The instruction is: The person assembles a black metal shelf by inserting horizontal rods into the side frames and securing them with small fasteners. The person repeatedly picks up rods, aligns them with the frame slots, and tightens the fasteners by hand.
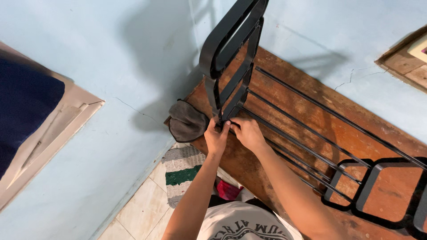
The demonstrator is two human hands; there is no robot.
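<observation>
Both hands meet at the black metal rack [284,120] lying on the wooden desk [311,115]: left hand [216,138] and right hand [249,133] fingers apparently pinch its corner joint beside a grey cloth [186,121].

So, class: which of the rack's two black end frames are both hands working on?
The upright end frame by the wall corner; both hands meet at its base. The other lies far right.

A metal rack [284,115] lies on a wooden bench [307,111], a cloth [186,121] left.
</observation>
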